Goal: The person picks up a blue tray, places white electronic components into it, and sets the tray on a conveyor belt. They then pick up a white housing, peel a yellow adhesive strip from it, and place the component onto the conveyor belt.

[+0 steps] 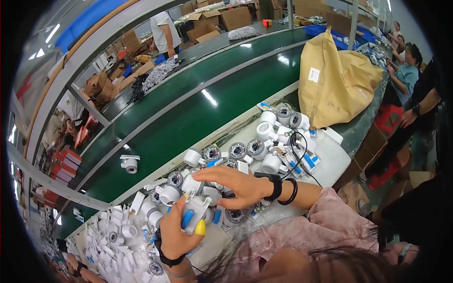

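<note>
My left hand (178,233) is closed around a white plastic bracket (200,213) with a blue piece on it; a yellow cover sits on the thumb tip. Beside it, my right hand (238,186) reaches leftward over the pile, fingers stretched out and thumb apart. Under and between its fingers are white camera housings, partly hidden, so touch is unclear. Around both hands lie several white security-camera heads (237,150) with grey rims and exposed round boards. More white heads (271,163) are heaped to the right, with blue-marked parts and a black cable (297,158).
A green conveyor belt (207,120) runs beyond the bench, carrying one white camera unit (130,163). Small white parts (111,236) are piled at the left. A large yellow bag (330,80) stands at the far right. Metal frame posts rise at left. Other people work nearby.
</note>
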`<state>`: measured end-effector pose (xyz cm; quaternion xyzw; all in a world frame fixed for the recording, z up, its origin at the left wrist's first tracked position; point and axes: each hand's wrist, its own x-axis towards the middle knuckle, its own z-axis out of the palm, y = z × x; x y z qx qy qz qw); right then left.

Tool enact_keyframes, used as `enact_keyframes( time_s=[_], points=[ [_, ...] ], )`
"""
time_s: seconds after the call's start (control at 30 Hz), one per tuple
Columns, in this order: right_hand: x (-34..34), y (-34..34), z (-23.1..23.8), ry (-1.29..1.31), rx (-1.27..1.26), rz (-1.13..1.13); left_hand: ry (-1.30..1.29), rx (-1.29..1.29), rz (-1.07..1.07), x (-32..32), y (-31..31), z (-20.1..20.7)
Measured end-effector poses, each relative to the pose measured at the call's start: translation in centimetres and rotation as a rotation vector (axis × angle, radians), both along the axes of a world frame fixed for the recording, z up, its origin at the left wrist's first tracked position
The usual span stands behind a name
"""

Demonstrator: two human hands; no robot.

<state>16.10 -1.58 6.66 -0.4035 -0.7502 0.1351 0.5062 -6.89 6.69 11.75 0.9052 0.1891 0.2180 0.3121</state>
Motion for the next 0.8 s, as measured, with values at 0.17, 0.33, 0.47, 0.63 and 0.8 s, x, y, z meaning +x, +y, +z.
enact_keyframes(
  time_s=[0.17, 0.33, 0.47, 0.63, 0.8],
  points=[
    [-0.4, 0.1, 1.3, 0.021, 0.038, 0.103, -0.184, -0.347, -0.199, 0.3, -0.3, -0.2],
    [-0.4, -0.3, 1.6, 0.111, -0.225, 0.359, -0.298, -0.861, -0.56, 1.8, -0.6, 0.6],
    [0.0, -1.2, 1.9, 0.21, -0.258, 0.196, -0.208, -0.816, -0.444, 2.3, 0.0, 1.1],
    [0.7, -1.7, 2.3, 0.545, -0.474, 0.057, -0.338, -0.495, -0.076, 3.8, 0.3, -0.3],
    [1.9, -1.0, 1.0, 0.69, -0.249, 0.165, -0.519, -0.743, -0.01, 5.2, 0.8, -1.4]
  ],
)
